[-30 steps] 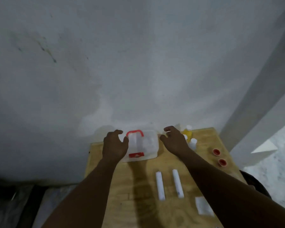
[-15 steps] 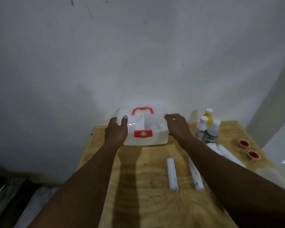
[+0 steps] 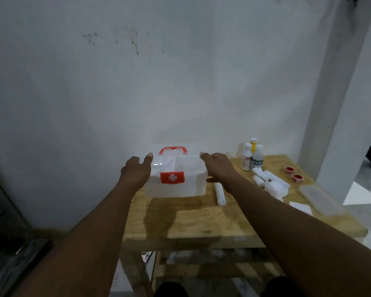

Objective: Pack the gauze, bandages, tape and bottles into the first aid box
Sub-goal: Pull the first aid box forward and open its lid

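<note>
Gripping first aid box on counter: left hand at left end, right hand at right end, fingers spread over lid.

You stand in a bare, dim back room of a home or store, as shown by the scuffed white wall at 12 o'clock, the rough plywood table on timber legs below it, and the plain white pillar at 2 o'clock.

Pale plywood tabletop against scuffed, grey-white plaster wall; white square pillar at right. Dim lighting.
</note>
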